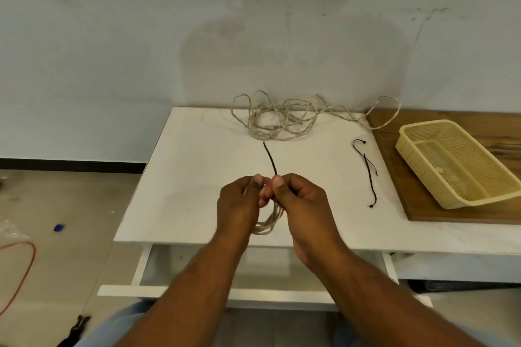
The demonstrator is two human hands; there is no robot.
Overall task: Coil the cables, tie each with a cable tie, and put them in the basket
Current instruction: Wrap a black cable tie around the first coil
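Note:
A small beige cable coil [269, 222] hangs between my hands above the white table [197, 177], near its front edge. My left hand [239, 205] grips the coil's top. My right hand [298, 203] pinches a black cable tie [270, 158] at the coil; the tie's free end sticks up and away from me. A tangled heap of loose beige cable [282, 118] lies at the table's back edge. More black ties [366, 172] lie on the table to the right. The beige plastic basket [417, 163] stands at the far right.
The basket sits on a brown wooden board [400, 177] at the table's right. An open white drawer [146, 262] juts out below the front edge. An orange cable [25, 262] and a blue object [58, 227] lie on the floor at left.

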